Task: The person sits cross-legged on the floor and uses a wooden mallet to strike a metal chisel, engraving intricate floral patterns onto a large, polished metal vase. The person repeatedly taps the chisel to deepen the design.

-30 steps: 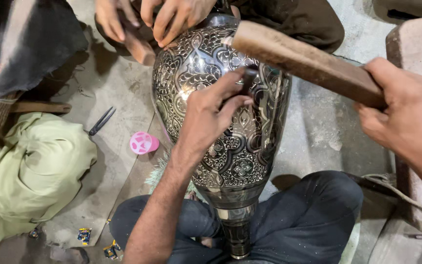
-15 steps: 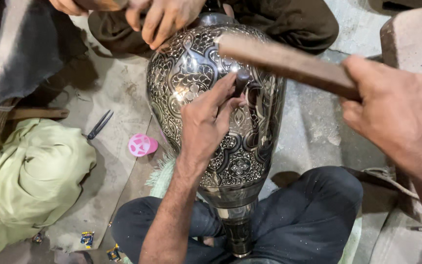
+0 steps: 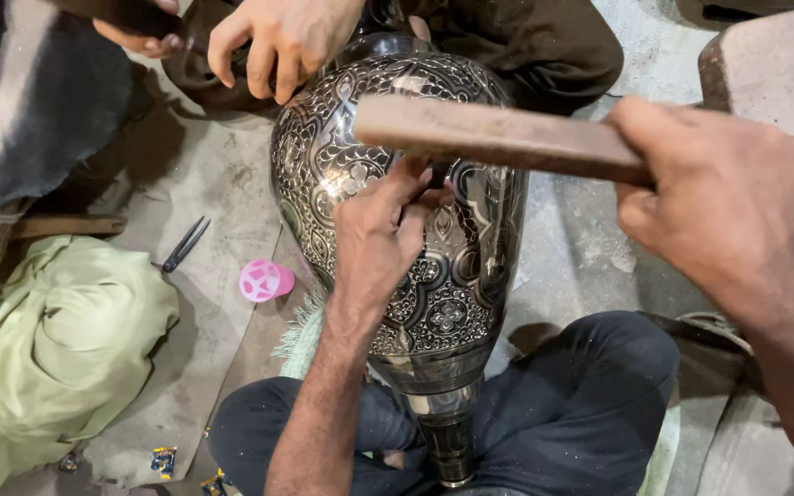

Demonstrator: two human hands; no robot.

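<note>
Nearest the camera, the person's knees in dark trousers (image 3: 590,404) cradle the narrow foot of a large metal vase (image 3: 452,303), which lies tilted across the lap with its wide belly pointing away. The left hand (image 3: 379,243) rests on the belly, fingers pinched together around a small dark tool (image 3: 437,174) whose tip meets the metal. The right hand (image 3: 719,197) is closed around a flat wooden bar (image 3: 498,138), held just above the tool's top.

By the look of it, the chasing is far along — scrolls and medallions cover nearly all of the belly that shows, and only the smooth bands near the neck look plain. The far side is hidden.

On the floor to the left lie a pale green cloth (image 3: 57,349), a pink cap (image 3: 264,280) and pliers (image 3: 183,244). Beyond the vase, another person's hand (image 3: 277,41) grips its far end.
</note>
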